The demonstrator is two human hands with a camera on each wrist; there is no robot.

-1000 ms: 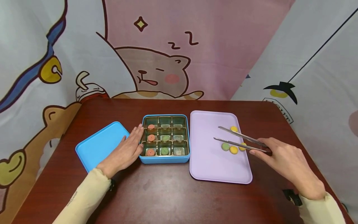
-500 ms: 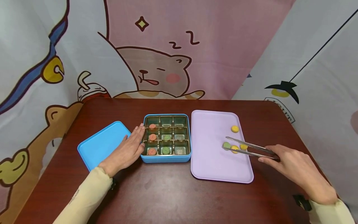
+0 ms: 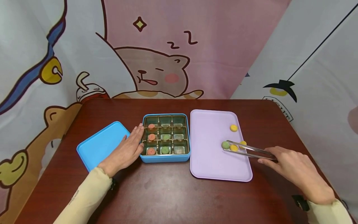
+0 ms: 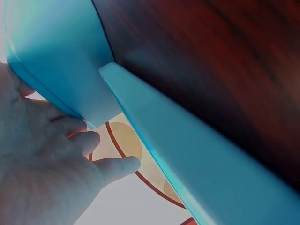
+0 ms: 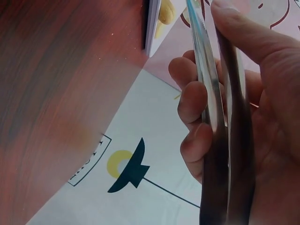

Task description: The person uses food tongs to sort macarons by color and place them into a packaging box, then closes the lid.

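My right hand grips metal tongs, with the tips on either side of a green macaron-like round on the lilac tray. A yellow round lies between the tong arms, another by the upper arm, and a third farther back. My left hand rests its extended fingers against the left side of the blue box. Inside the box's gold divided insert, three orange rounds fill the left column, and two green rounds sit in the middle column.
A blue lid lies at an angle on the brown table, left of the box and partly behind my left hand. The lilac tray stands close beside the box's right wall. A printed cartoon cloth hangs behind the table.
The tongs have come toward me and narrowed, their tips now around the green round instead of spread behind it. My right hand shifted right and nearer. My left hand stays at the box.
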